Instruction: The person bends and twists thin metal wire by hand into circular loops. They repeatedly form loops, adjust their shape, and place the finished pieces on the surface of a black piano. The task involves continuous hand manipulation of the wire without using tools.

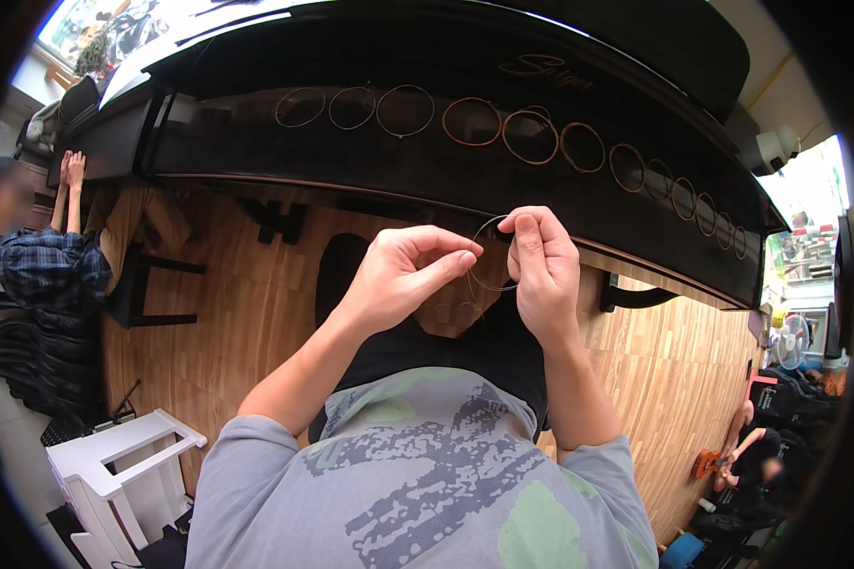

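Our left hand (400, 275) and right hand (545, 270) both pinch 1 thin wire coil (487, 285), and we risk it springing open if either pinch slips.

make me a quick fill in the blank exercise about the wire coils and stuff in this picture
1. A thin, round wire coil is pinched by the left hand and the ____ hand.
2. On the glossy black piano, left of the copper-coloured wire rings, lie ____ silvery wire rings.
3. A person in a dark plaid shirt appears at the picture's ____ side.

Missing words: right; three; left
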Motion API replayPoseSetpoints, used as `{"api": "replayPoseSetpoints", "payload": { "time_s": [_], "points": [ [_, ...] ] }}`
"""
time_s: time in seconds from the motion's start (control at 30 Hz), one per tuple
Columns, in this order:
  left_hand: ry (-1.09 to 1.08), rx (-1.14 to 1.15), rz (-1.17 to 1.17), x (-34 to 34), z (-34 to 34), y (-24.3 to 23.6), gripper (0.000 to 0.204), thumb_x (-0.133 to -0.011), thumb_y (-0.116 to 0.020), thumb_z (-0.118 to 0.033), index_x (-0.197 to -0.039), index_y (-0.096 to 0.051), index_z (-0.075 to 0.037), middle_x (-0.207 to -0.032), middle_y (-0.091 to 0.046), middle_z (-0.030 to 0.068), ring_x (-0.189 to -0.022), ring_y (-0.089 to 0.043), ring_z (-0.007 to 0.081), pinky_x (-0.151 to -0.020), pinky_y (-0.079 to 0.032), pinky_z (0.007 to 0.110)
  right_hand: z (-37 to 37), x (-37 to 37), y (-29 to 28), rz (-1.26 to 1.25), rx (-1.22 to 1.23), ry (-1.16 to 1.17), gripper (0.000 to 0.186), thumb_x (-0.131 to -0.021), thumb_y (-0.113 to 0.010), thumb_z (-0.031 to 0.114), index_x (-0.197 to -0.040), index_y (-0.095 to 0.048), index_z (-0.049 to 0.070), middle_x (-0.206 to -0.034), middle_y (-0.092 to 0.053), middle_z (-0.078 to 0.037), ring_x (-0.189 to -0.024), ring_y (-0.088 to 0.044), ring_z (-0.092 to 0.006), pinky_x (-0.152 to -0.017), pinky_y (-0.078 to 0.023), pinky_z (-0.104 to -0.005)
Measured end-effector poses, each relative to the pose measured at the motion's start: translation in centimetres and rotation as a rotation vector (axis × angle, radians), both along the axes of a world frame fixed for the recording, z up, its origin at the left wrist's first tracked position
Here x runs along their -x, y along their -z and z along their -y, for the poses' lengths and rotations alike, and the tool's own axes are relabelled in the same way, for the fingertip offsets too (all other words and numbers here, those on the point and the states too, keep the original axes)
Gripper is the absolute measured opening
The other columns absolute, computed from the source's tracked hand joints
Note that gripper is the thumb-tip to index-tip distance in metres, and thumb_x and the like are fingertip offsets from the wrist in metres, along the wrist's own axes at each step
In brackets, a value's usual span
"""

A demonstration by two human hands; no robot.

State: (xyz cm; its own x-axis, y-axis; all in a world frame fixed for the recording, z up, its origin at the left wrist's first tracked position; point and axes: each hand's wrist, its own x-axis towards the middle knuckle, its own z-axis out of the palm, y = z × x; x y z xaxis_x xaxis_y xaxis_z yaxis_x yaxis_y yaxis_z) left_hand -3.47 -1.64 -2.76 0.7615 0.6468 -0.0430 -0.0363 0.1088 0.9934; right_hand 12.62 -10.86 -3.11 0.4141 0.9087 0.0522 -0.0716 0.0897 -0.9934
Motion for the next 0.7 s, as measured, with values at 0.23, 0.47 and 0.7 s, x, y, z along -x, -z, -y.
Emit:
{"api": "replayPoseSetpoints", "payload": {
  "time_s": [0.23,0.47,0.7],
  "points": [
    [-0.079,0.303,0.372,-1.6,-0.1,1.5,0.014,-0.097,-0.049,-0.013,-0.101,-0.056,-0.002,-0.076,-0.062,0.0040,-0.075,-0.063,0.0129,-0.075,-0.055,0.029,0.1,0.7,0.2,-0.018,-0.023,-0.064,0.020,-0.094,-0.058,0.020,-0.104,-0.056,0.004,-0.074,-0.042,0.006,-0.063,-0.036,-0.0002,-0.055,-0.030,-0.0159],
    [-0.225,0.538,0.548,-2.8,-0.3,0.7,0.014,-0.099,-0.044,-0.014,-0.101,-0.053,-0.004,-0.069,-0.043,-0.0024,-0.063,-0.047,0.0089,-0.071,-0.053,0.032,1.9,1.3,2.0,0.335,0.042,-0.008,0.049,-0.075,-0.078,0.024,-0.112,-0.053,0.004,-0.070,-0.036,0.004,-0.063,-0.032,-0.0049,-0.055,-0.029,-0.0199],
    [-0.331,0.593,0.626,-3.5,-0.3,0.3,0.014,-0.099,-0.042,-0.014,-0.101,-0.053,-0.005,-0.068,-0.038,-0.0032,-0.062,-0.041,0.0077,-0.067,-0.044,0.029,3.8,6.6,5.2,-0.226,0.223,-0.436,0.029,-0.098,-0.049,0.027,-0.104,-0.058,0.000,-0.066,-0.051,0.000,-0.053,-0.040,-0.0053,-0.047,-0.033,-0.0219]
  ]
}}
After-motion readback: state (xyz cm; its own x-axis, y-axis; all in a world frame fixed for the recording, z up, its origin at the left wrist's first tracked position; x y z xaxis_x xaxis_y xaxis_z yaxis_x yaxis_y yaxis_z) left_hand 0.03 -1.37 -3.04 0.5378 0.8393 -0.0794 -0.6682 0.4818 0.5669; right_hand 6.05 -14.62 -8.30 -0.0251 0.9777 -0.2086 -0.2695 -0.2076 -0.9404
